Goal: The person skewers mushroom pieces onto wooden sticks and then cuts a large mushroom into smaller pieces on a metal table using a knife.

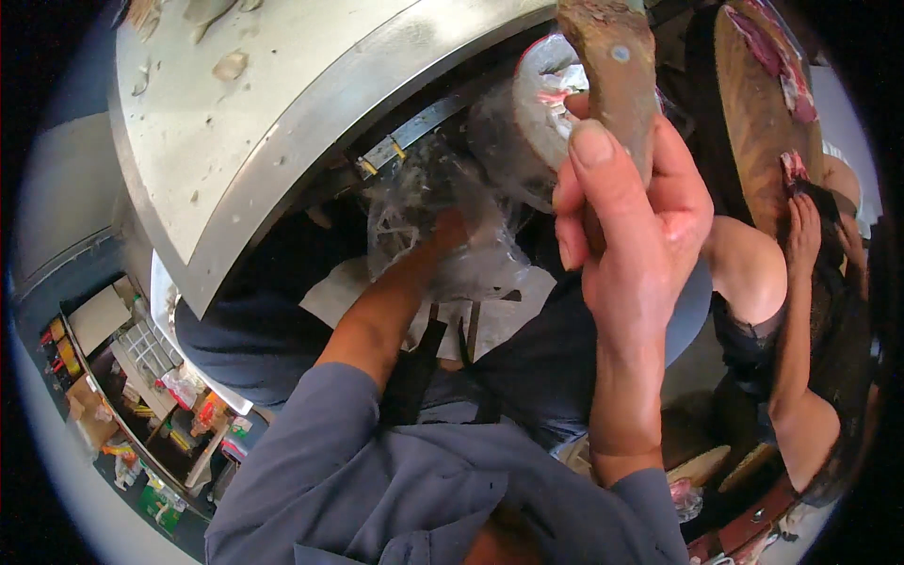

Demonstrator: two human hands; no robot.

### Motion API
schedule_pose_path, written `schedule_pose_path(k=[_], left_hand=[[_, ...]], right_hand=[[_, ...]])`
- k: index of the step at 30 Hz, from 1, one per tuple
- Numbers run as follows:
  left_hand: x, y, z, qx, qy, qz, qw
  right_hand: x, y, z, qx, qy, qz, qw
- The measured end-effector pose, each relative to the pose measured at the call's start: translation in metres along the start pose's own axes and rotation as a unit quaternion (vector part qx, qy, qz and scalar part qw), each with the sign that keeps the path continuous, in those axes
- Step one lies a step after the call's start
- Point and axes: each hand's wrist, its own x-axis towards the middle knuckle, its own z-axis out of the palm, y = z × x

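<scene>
My right hand (628, 191) is raised at the upper right, its thumb and fingers closed around the worn wooden handle (621, 78) of a tool; the tool's far end is cut off at the top edge. Low in front of me, my left hand (452, 229) is seen through a clear plastic bag (452, 261); the bag blurs its fingers. Behind my right hand stands a round, red-rimmed container (530, 92) with white and pinkish contents. Small pale scraps (231, 65) lie on the white, metal-edged tabletop (296, 42) at the upper left.
At the right, another person's arm (794, 339) reaches to a wooden board (748, 106) bearing pieces of raw meat (766, 49). The table's metal corner (201, 296) projects at left. Shelves with packages and a white rack (145, 349) stand at the lower left.
</scene>
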Motion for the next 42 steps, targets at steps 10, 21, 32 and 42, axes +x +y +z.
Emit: schedule_pose_path(k=[10,21,32,42], left_hand=[[0.002,0.046,-0.006,-0.09,0.072,-0.118,0.986],[-0.009,0.047,0.003,-0.179,0.102,-0.147,0.967],[-0.039,0.017,0.01,-0.46,0.001,-0.148,0.876],[-0.071,0.011,0.037,-0.763,-0.125,-0.081,0.629]], right_hand=[[-0.001,0.002,0.004,0.007,0.009,0.017,1.0],[0.0,0.002,0.007,-0.001,0.004,0.046,0.999],[-0.001,0.005,0.006,-0.005,-0.013,0.054,0.998],[0.001,0.001,0.011,-0.038,-0.017,0.059,0.997]])
